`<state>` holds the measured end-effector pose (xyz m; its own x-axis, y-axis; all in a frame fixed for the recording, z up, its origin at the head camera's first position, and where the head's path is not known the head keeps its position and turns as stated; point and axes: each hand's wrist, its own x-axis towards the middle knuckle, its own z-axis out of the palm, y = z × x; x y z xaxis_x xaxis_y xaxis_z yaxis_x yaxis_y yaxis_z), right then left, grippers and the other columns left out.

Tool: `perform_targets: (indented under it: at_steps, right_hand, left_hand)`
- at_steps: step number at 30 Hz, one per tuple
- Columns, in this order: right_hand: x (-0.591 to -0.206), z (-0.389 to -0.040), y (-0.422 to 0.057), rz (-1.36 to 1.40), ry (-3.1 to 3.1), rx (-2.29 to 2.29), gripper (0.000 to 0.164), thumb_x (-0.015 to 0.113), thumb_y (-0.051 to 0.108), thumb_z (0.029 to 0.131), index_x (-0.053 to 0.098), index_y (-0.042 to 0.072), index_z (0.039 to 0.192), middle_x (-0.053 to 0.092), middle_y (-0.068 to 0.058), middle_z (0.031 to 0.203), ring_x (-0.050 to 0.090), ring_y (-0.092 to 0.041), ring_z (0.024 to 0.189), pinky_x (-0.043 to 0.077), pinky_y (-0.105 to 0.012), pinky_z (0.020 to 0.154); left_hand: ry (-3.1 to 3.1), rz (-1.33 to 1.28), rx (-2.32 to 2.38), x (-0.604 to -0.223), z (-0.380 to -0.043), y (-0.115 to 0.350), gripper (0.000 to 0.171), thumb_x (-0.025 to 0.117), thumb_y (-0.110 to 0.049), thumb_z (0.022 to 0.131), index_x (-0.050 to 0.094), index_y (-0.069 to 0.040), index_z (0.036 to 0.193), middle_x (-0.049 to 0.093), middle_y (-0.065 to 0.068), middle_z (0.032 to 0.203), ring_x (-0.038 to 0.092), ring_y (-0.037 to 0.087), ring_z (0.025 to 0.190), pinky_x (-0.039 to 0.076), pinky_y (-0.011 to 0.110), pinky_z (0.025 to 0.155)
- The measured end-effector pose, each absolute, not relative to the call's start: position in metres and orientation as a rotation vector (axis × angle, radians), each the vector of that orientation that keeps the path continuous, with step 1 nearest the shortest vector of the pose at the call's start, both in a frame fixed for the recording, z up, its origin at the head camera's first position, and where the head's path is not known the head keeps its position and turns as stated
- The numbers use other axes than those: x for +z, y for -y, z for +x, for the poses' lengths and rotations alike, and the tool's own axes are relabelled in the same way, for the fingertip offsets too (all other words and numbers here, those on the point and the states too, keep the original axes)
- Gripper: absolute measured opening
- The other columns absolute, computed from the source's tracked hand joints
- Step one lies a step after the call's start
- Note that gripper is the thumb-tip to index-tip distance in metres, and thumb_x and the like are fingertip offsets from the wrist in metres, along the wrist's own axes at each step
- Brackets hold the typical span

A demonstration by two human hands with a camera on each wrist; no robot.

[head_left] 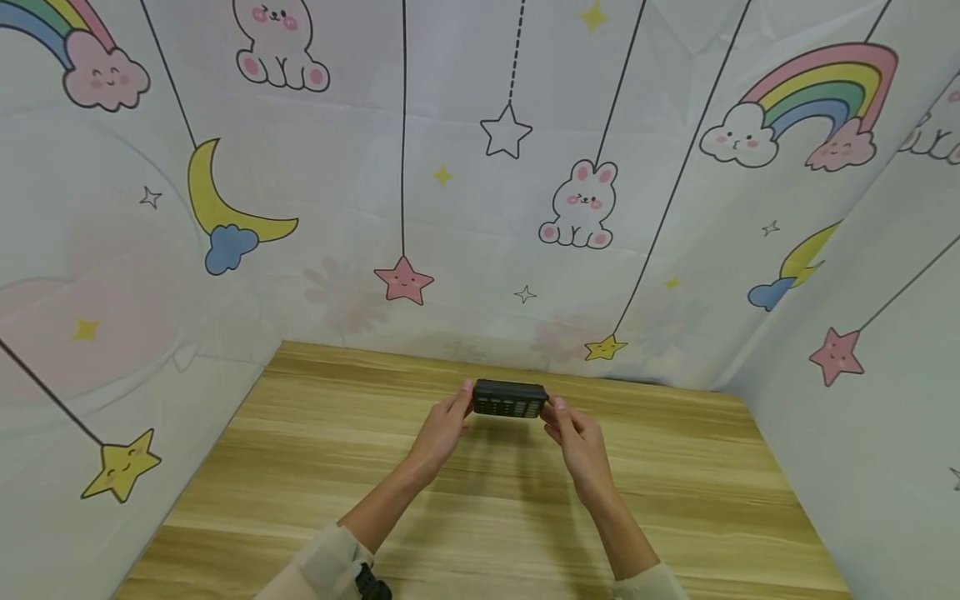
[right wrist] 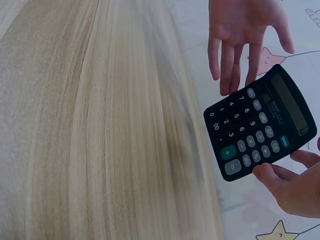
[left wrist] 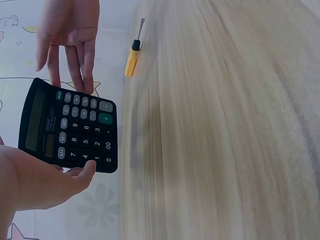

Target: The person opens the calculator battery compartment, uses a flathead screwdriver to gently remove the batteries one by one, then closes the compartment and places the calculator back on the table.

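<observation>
Closest up are the sleeves [head_left: 322, 567], with a black strap [head_left: 369, 582] on the left one. Past those, the left hand [head_left: 441, 432] and right hand [head_left: 583, 446] have a calculator [head_left: 508, 398] between them, up off the table [head_left: 300, 433] toward the back wall [head_left: 480, 217]. Both just press its side edges with pretty straight fingers. Left wrist view also catches a screwdriver [left wrist: 132, 62] by the wall.
</observation>
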<state>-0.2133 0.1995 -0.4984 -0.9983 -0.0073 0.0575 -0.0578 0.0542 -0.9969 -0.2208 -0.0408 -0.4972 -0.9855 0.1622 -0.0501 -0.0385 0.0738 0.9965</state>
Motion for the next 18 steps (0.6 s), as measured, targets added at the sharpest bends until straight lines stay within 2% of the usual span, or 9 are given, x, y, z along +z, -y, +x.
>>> perform_targets:
  at_steps: [4, 13, 18]
  right_hand:
    - [-0.4997, -0.2134, -0.2004, 0.084, 2.252, 2.124, 0.049, 0.05, 0.035, 0.115, 0.063, -0.001, 0.145, 0.062, -0.023, 0.145, 0.059, -0.037, 0.136, 0.049, -0.041, 0.111]
    - [-0.5034, -0.2136, -0.1981, 0.045, 2.24, 2.119, 0.048, 0.05, 0.033, 0.115, 0.063, -0.003, 0.144, 0.063, -0.024, 0.144, 0.06, -0.039, 0.135, 0.05, -0.04, 0.109]
    - [-0.504, -0.2131, -0.1977, 0.041, 2.22, 2.118, 0.048, 0.053, 0.033, 0.114, 0.064, -0.003, 0.143, 0.065, -0.027, 0.139, 0.062, -0.04, 0.133, 0.051, -0.038, 0.107]
  left_hand:
    - [-2.21, 0.103, 2.022, -0.498, -0.2201, 0.0411, 0.096, 0.034, -0.074, 0.106, 0.04, 0.005, 0.16, 0.047, 0.026, 0.158, 0.047, 0.049, 0.144, 0.038, 0.061, 0.118]
    - [-2.198, 0.094, 2.047, -0.5016, -0.2199, 0.0412, 0.091, 0.04, -0.069, 0.108, 0.041, 0.006, 0.159, 0.046, 0.025, 0.16, 0.044, 0.043, 0.148, 0.039, 0.059, 0.117]
    - [-2.208, 0.078, 2.059, -0.5026, -0.2192, 0.0416, 0.082, 0.047, -0.063, 0.108, 0.046, 0.002, 0.158, 0.045, 0.022, 0.162, 0.047, 0.046, 0.145, 0.042, 0.059, 0.115]
